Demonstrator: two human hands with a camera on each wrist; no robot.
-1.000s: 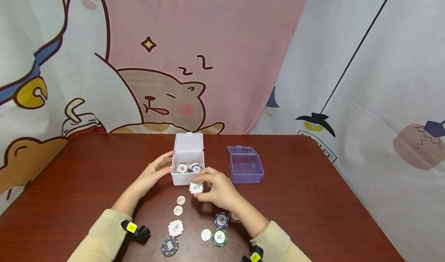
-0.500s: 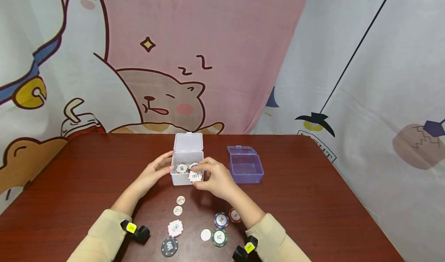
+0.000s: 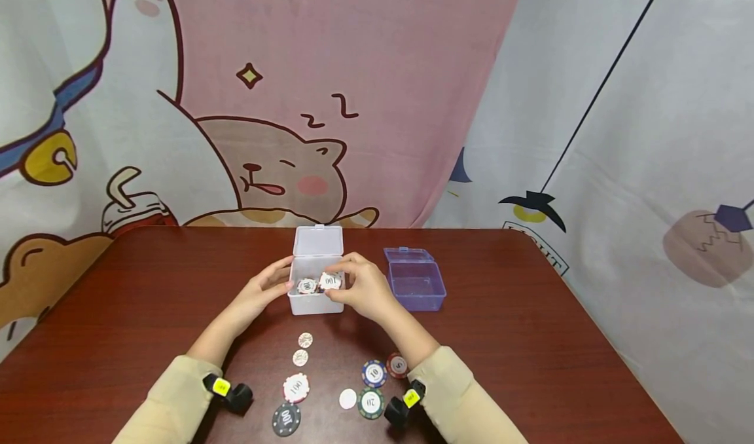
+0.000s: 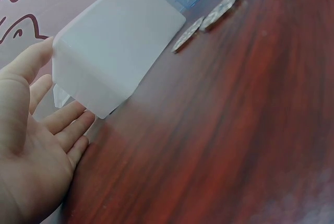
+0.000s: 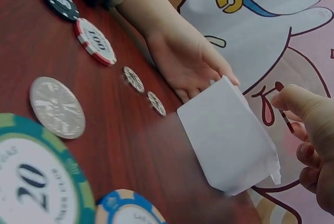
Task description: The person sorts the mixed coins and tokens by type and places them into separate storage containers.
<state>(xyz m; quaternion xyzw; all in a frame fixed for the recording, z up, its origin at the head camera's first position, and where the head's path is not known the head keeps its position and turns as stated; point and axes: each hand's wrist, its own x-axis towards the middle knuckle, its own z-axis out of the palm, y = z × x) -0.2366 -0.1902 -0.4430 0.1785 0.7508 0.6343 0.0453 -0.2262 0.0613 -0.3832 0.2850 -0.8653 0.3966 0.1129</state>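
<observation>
- White chip [image 3: 331,280], "100": pinched in my right hand [image 3: 365,290] at the white box's [image 3: 317,305] opening.
- Left hand [image 3: 261,293], fingers loose, touches box.
- Tabletop [image 3: 530,339]: green chip [image 3: 371,403] "20", blue chip [image 3: 374,373] "10", red chip [image 3: 397,365] "5".

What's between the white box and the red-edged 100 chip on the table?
A shiny coin nearer the box, then another coin nearer the chip, in the head view.
</observation>
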